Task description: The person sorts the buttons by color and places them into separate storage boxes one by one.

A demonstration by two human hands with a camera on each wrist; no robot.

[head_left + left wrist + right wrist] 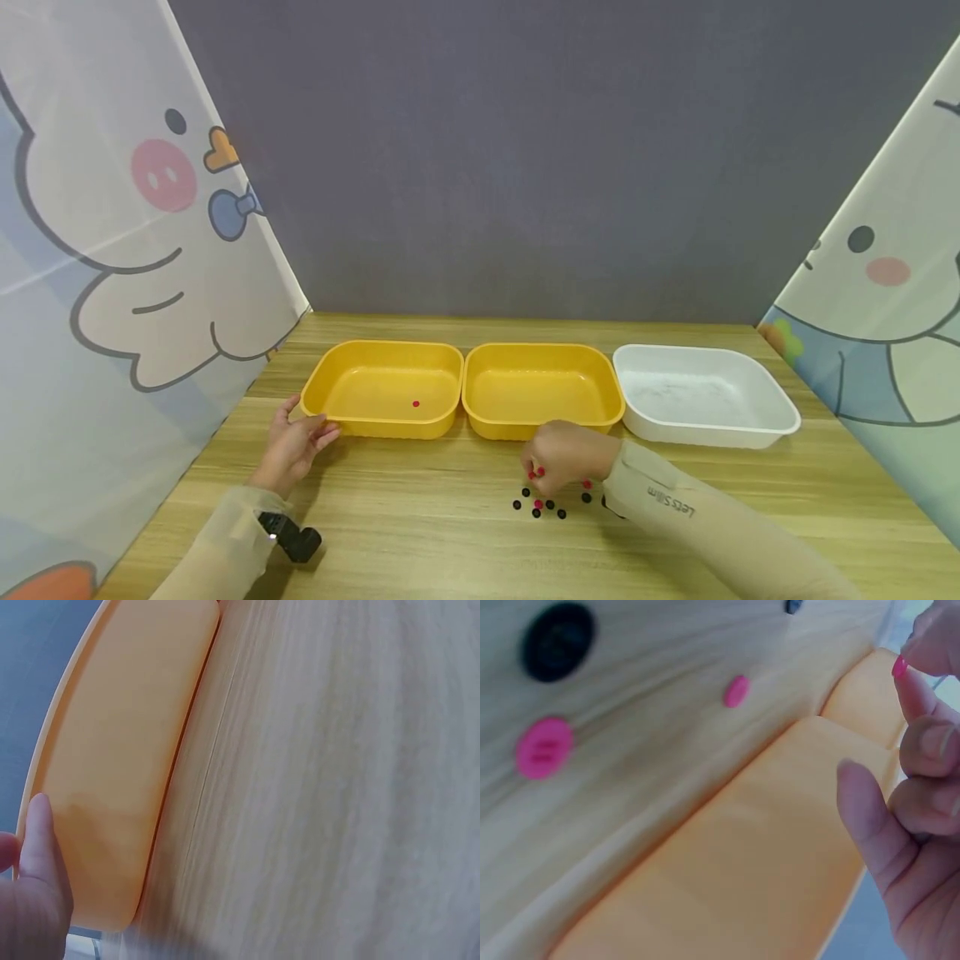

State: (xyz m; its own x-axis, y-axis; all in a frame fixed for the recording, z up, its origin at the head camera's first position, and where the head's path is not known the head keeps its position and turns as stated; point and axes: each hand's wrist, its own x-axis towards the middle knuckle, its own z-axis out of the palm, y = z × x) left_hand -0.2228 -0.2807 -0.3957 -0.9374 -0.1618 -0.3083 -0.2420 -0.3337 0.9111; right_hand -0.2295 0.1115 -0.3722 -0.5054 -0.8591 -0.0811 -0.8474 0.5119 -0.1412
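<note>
My right hand (566,457) pinches a small pink-red button (899,667) between thumb and fingertip, low over the table in front of the middle yellow tray (543,431). Beneath and beside it lie several black buttons (562,514) and a few pink-red ones (544,748). At the near left corner of the left yellow tray (390,427), my left hand (294,446) touches the rim and outer wall with loosely extended fingers; its thumb (41,840) lies along the wall. Inside that tray is one pink-red button (416,404).
A white tray (708,435) stands to the right of the two yellow ones, all in a row on the wood-grain table (405,533). Behind rises a dark grey panel (495,167), with cartoon-printed cloths (180,308) at both sides.
</note>
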